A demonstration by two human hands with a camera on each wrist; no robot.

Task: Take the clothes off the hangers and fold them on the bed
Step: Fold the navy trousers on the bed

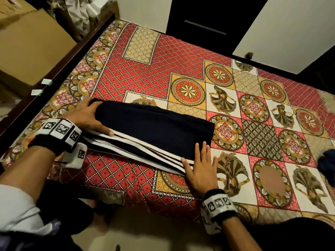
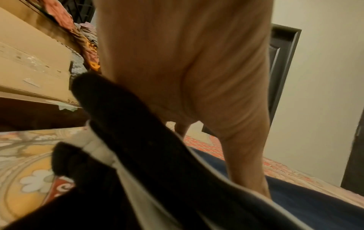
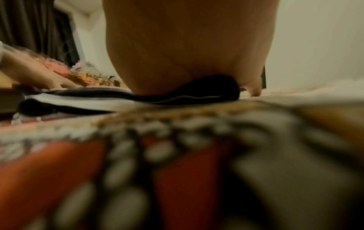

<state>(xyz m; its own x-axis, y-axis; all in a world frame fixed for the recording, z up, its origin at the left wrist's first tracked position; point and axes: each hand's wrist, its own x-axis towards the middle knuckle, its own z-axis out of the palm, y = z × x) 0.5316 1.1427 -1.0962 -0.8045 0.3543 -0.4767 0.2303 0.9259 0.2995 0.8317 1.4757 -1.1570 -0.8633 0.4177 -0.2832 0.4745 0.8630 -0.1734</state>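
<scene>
Since the dark garment (image 1: 154, 127) lies as a long folded strip across the near part of the bed (image 1: 126, 73), its long axis running from my left and slightly away toward my right and slightly nearer, everything I do next depends on that line. White stripes (image 1: 145, 151) show along its near edge, fanned out from under the dark top layer. My left hand (image 1: 87, 116) sits at the left end, thumb on the near edge and the other fingers wrapped over the far corner, so I am holding that end. My right hand (image 1: 201, 169) lies flat at the right end, fingers straight and spread, fingertips on the cloth and the palm on the bedspread just beside it; it grips nothing. From the right wrist view the strip (image 3: 118, 99) looks low and flat against the bedspread, the palm (image 3: 187, 46) pressing its end down. Each hand has its own end, neither nearer the middle. I judge the next fold goes across the long axis, one end carried over to the other, and the stacked striped layers may slip apart as I lift. Another dark cloth (image 1: 326, 160) lies at the right edge, well apart
</scene>
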